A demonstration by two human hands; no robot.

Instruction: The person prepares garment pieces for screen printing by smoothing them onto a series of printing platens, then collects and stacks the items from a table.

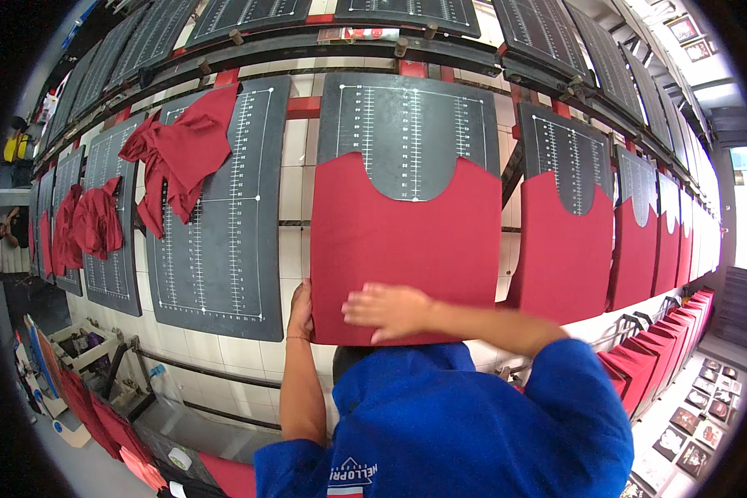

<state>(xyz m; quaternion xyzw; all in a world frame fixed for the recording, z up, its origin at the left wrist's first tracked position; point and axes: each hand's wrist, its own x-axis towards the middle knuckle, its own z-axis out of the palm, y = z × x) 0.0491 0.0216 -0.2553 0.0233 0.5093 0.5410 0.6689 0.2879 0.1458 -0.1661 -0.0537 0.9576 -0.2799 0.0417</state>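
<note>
A dark red cut fabric panel (pixel 407 249) with a scooped neckline lies over the lower part of a grey printing board (pixel 373 108) marked with white ruler lines. My right hand (pixel 388 311) rests flat on the panel near its lower edge, fingers stretched out and slightly blurred. At the panel's lower left edge, my left hand (pixel 301 309) is closed around the side of the board and fabric, its fingers partly hidden. The panel looks smooth, its neckline facing away from me.
To the right, several boards carry similar red panels (pixel 560 257). Crumpled red fabric (pixel 187 149) lies on the left board (pixel 216 249), with another bunch (pixel 98 220) farther left. A black rail (pixel 216 373) runs low behind my left arm. More red pieces (pixel 651 357) hang at the lower right.
</note>
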